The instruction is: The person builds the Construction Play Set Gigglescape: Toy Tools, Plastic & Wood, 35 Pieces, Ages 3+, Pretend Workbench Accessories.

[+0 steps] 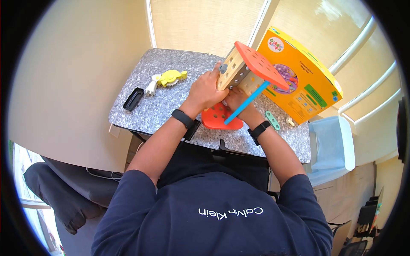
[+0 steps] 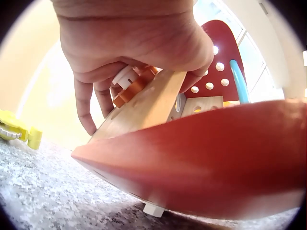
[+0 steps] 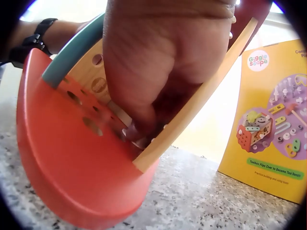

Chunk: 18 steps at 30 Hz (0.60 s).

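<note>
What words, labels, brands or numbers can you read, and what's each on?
"Giggle Scape": round badge on the box
"Construction Play Set": box front
"Toolbox Flips Over to Become Tool Bench!": box's green strip
"Practice building and using tools": under that strip
"Calvin Klein": shirt, upside down in head view
Too small to read: the remaining box print

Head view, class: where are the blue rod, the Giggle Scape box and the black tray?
Blue rod (image 1: pixel 247 103), head view: middle of its length.
Giggle Scape box (image 1: pixel 302 70), head view: orange front panel.
Black tray (image 1: pixel 133 100), head view: inner floor.
</note>
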{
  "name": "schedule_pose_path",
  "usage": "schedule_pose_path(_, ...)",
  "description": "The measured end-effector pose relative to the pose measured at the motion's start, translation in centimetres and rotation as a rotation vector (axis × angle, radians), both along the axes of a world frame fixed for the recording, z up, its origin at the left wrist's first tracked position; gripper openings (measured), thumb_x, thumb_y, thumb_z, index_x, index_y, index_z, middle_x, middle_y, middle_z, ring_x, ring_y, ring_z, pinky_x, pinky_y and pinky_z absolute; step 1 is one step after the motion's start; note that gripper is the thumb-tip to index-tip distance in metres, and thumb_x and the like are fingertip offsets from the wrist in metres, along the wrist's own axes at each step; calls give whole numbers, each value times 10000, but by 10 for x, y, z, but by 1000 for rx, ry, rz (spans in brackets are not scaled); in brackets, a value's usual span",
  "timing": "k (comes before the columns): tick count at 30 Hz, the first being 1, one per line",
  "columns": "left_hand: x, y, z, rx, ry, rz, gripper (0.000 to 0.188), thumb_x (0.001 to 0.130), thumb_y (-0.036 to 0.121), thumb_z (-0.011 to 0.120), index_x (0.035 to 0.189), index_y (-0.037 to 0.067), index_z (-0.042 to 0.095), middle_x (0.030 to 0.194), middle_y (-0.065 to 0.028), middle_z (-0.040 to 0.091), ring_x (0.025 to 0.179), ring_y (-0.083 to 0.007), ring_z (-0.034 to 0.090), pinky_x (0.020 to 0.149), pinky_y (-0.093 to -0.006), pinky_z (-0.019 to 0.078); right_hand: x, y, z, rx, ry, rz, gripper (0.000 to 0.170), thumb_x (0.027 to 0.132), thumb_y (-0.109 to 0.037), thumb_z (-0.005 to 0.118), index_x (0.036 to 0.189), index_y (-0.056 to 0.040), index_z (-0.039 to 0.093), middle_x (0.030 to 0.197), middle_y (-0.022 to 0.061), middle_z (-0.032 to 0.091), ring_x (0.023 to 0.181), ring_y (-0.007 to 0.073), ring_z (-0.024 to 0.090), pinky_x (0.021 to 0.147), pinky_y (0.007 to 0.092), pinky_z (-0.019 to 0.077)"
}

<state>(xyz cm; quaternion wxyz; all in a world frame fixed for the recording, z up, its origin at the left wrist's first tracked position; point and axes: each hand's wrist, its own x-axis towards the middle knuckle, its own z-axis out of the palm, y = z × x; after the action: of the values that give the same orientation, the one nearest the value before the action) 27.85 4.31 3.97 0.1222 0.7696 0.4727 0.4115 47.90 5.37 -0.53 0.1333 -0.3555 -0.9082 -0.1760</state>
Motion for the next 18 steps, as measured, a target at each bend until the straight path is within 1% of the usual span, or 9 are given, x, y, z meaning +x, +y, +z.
schedule_pose_path(2, 0, -4, 4, -17, -36, -14, 944, 792, 338, 694, 1607, -17, 376, 1092, -239, 693, 1014, -446, 685, 891, -521, 576, -3, 0, 7, -117, -57, -89, 201, 904, -176, 658, 1044, -65, 749, 1072, 79, 734, 1122, 290, 652, 1062, 420, 493)
schedule_pose_path(6, -2, -4, 3, -8, -36, -14, 948, 789, 338, 696, 1604, -25, 375, 1089, -243, 693, 1015, -447, 685, 893, -520, 576, -3, 2, 2, -103, -47, -88, 224, 899, -180, 670, 1063, -54, 756, 1139, 94, 729, 1174, 299, 634, 1092, 432, 479)
schedule_pose_path(8, -1, -1, 1, 9, -43, -16, 953, 787, 337, 697, 1606, -25, 370, 1082, -248, 693, 1011, -449, 685, 894, -520, 576, -4, 2, -2, -23, -30, -99, 245, 906, -190, 671, 1086, -58, 771, 1198, 108, 713, 1225, 312, 611, 1121, 437, 457)
schedule_pose_path(11, -2, -1, 1, 3, -31, -23, 963, 785, 341, 699, 1613, -15, 362, 1081, -250, 694, 1011, -451, 686, 890, -524, 576, -5, 0, -4, -75, -12, -185, 267, 909, -212, 679, 1110, -68, 778, 1256, 111, 693, 1268, 321, 587, 1141, 444, 440)
schedule_pose_path(12, -2, -2, 1, 3, -30, -22, 963, 785, 341, 699, 1613, -15, 362, 1081, -250, 694, 1011, -451, 686, 890, -524, 576, -5, -3, -4, -76, -12, -184, 267, 909, -212, 679, 1110, -68, 778, 1256, 111, 693, 1268, 321, 587, 1141, 444, 440)
schedule_pose_path(14, -1, -5, 5, -28, -3, -19, 972, 783, 347, 702, 1621, -3, 355, 1083, -249, 694, 1011, -450, 686, 884, -525, 578, -5, -7, -5, 11, -34, -214, 281, 907, -230, 688, 1134, -93, 782, 1256, 95, 684, 1265, 302, 579, 1119, 432, 440)
schedule_pose_path(15, -1, -6, 6, -28, -3, -20, 972, 783, 347, 702, 1621, -3, 355, 1083, -249, 694, 1011, -450, 686, 884, -525, 578, -5, -9, -5, 11, -34, -215, 281, 907, -230, 688, 1134, -93, 782, 1256, 95, 684, 1265, 302, 579, 1119, 432, 440)
schedule_pose_path(17, 0, -7, 6, -16, 6, -19, 975, 781, 351, 703, 1624, 4, 356, 1082, -243, 694, 1006, -448, 687, 881, -524, 580, -5, -15, -4, 73, -86, -217, 267, 906, -245, 685, 1122, -123, 784, 1222, 72, 671, 1229, 262, 581, 1082, 409, 434)
schedule_pose_path(18, 1, -7, 6, -17, 6, -20, 975, 781, 351, 703, 1624, 4, 356, 1082, -243, 694, 1006, -448, 687, 881, -524, 580, -4, -17, -2, 72, -86, -218, 267, 906, -245, 685, 1122, -123, 784, 1222, 72, 671, 1229, 262, 581, 1082, 409, 434)
